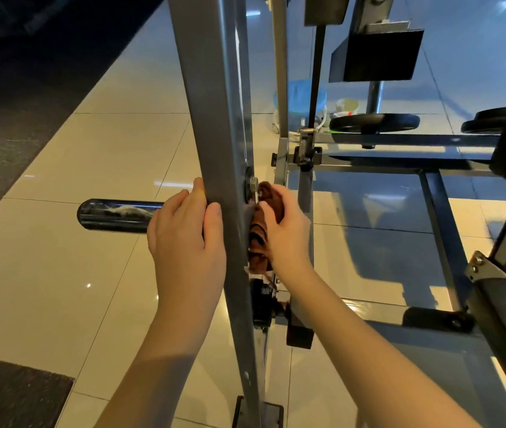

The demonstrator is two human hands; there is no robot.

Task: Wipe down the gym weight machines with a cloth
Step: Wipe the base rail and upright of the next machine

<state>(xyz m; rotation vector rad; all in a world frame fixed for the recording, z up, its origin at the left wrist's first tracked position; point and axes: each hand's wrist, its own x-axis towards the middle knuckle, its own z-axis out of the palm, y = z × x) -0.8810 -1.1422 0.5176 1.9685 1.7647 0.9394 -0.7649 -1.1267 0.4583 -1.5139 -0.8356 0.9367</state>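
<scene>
One brown cloth (261, 233) sits bunched at the centre of the frame, pressed to the right-facing side of the weight machine's grey upright post (214, 118), just below a hex bolt (253, 183) and its washer. Going by how things lie, the bolt is the likeliest trouble: its head stands proud right above the wad, and a quick upward stroke could snag the fabric or scrape a knuckle. A loose tail of cloth hangs down, and a downward wipe could catch it on the black knob (262, 301) and bracket lower on the post. Wadded this tightly, the cloth meets only a narrow strip of steel, so patches of that side may go unwiped. The right hand (288, 230) is closed round the wad, fingers curled over its top and thumb across its near side. The cloth therefore lies between palm and post, with the tail spilling out under the heel of the hand. The left hand (184, 233) clasps the opposite edge of the post at about the same height, fingers hooked round the far corner and thumb on the front face; it holds nothing else. Further left, a chrome peg (113, 215) juts out above the glossy floor tiles (60, 273), near enough that a careless shift might knock the left hand against it.
</scene>
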